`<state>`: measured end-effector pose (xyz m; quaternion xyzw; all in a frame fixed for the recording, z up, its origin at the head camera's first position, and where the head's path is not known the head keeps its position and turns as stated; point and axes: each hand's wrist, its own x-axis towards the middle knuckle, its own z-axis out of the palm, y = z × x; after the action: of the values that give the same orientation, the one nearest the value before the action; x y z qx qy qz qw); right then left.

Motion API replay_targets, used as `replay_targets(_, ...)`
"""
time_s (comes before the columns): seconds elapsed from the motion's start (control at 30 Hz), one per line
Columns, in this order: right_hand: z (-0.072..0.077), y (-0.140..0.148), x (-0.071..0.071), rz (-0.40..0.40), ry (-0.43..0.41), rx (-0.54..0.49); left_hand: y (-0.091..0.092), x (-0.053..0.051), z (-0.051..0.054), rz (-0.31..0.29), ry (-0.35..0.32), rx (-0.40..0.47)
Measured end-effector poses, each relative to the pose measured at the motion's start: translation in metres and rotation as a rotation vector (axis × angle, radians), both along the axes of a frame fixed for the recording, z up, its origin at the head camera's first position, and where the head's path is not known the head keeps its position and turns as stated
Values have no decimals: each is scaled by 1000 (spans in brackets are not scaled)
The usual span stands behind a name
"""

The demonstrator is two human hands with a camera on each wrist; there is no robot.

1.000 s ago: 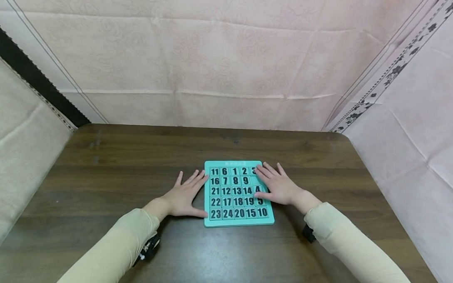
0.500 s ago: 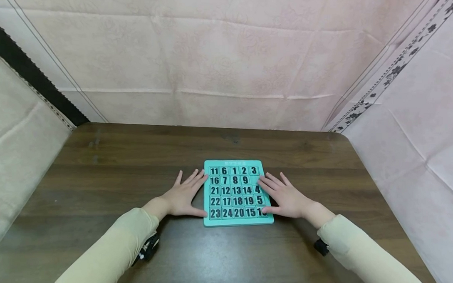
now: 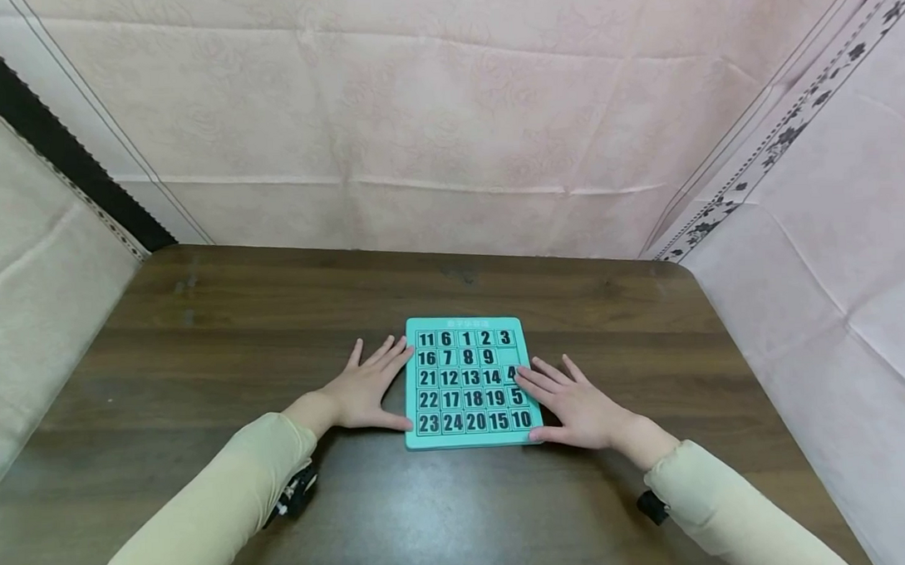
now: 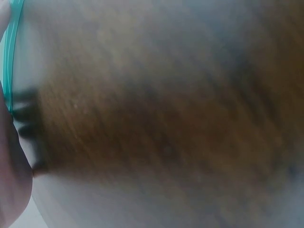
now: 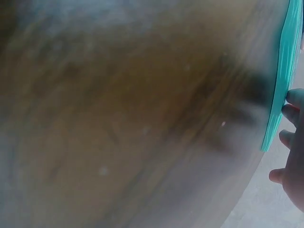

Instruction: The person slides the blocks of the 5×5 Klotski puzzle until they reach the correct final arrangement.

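A teal number slide puzzle (image 3: 468,382) lies flat on the table, its black-numbered tiles set in rows. One slot without a tile shows to the right of the 9, above the 4. My left hand (image 3: 367,393) rests with spread fingers along the puzzle's left edge, the thumb at its lower left corner. On the opposite edge, my right hand (image 3: 577,407) has its fingertips touching near the 4 tile and its thumb by the lower right corner. Both wrist views catch only the teal side of the puzzle (image 5: 282,71) and part of each hand.
The brown wooden table (image 3: 311,296) has rounded far corners. A pale patterned cloth (image 3: 455,133) hangs behind it, with more cloth at the left and right sides. Dark devices are strapped under both wrists, such as the right wrist device (image 3: 652,507).
My right hand has slid down and outward along the puzzle's right edge, uncovering the 3 and then the 5 and 10. My left hand stays put; the tiles keep their order.
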<state>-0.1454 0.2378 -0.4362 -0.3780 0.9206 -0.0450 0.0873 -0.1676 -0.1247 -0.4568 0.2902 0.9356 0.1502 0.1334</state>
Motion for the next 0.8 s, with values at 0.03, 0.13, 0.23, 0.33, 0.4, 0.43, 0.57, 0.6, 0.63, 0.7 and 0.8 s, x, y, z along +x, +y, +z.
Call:
replay_targets(0.03, 0, -1, 0, -5, -3, 2, 0, 0, 0, 0, 0, -2)
replay_targets(0.13, 1, -3, -3, -16, -6, 9, 0, 0, 1, -1, 0, 1)
replay_targets(0.23, 1, -4, -7, -26, -3, 19, 0, 1, 2, -2, -2, 2)
replay_targets(0.33, 1, -5, -11, -41, -4, 28, 0, 1, 2, -2, -5, 2)
replay_targets(0.4, 0, -6, -14, -51, -1, 27, 1, 1, 3, -2, -7, 0)
replay_targets(0.43, 0, -6, -16, -57, 1, 27, 1, 1, 3, -2, -9, -1)
replay_targets(0.57, -1, -8, -20, -61, 10, 1, 2, 0, 2, -2, -12, -6)
replay_targets(0.6, -1, -8, -21, -60, 12, -3, 2, 0, 2, -1, -12, -7)
replay_targets(0.63, -1, -8, -21, -63, 11, 1, 2, 0, 2, -1, -12, -7)
replay_targets(0.7, 0, -9, -22, -67, 9, 14, 2, 0, 2, 0, -11, -10)
replay_targets(0.8, 1, -10, -23, -70, 5, 31, 1, 0, 2, 1, -10, -10)
